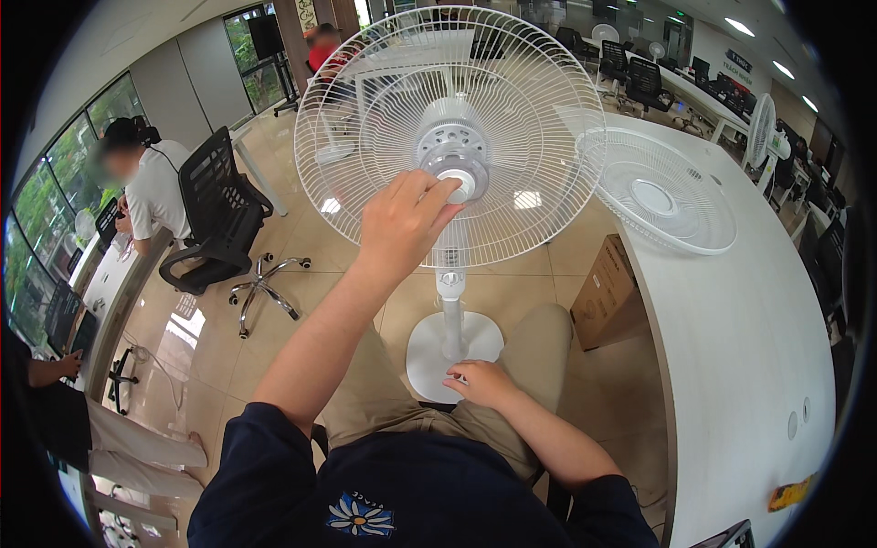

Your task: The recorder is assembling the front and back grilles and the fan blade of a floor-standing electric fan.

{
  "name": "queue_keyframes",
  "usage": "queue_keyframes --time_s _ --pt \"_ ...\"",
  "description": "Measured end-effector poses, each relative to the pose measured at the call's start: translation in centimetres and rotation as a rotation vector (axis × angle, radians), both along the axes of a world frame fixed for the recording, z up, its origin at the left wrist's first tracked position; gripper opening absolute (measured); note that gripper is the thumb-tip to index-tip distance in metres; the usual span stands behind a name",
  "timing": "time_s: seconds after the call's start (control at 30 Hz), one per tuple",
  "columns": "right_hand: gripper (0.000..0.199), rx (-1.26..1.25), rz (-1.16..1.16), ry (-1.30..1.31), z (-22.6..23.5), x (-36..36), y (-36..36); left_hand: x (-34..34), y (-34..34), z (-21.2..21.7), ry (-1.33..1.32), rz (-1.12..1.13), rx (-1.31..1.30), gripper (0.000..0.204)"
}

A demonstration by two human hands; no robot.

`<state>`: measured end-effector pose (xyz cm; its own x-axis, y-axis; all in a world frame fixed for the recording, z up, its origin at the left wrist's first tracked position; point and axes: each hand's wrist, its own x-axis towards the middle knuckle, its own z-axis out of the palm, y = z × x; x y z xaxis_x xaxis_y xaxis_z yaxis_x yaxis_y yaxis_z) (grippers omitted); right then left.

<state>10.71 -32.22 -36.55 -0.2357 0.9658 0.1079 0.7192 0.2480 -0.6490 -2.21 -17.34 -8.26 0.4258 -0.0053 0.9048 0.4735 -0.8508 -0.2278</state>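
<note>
In front of me stands a white pedestal fan with its round wire rear grille (315, 183) facing me and no front grille on it. My left hand (402, 219) reaches up to the fan's middle, thumb and fingers closed on a small round white knob (464, 185) there. Around that knob is a translucent hub (475, 164). A white pole (451, 315) runs down to the flat base (425, 352) on the floor between my legs. My right hand (484, 382) lies by my right thigh, fingers loosely bent and apart, with nothing seen in it.
To the right, a detached fan grille (694, 205) lies on a curved white table (749, 356). Beneath the table edge stands a cardboard box (605, 297). On the left are a black office chair (219, 215), a seated person (155, 183) and another person's legs (142, 443).
</note>
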Motion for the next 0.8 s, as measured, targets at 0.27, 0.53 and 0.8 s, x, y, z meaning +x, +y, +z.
queue_keyframes --time_s 0.27,0.53,0.8 --pt "0.036 0.002 0.014 -0.001 -0.5 0.5 0.1 0.2 0.2 -0.2 -0.014 0.005 0.004 0.034" --pt "0.017 0.479 0.032 -0.187 2.1 0.7 0.6 -0.5 0.2 -0.4 -0.056 0.022 -0.008 0.036" --pt "0.013 1.118 -0.322 -0.076 17.0 4.5 1.6 -0.4 0.0 -0.6 -0.036 -0.033 -0.044 0.040"
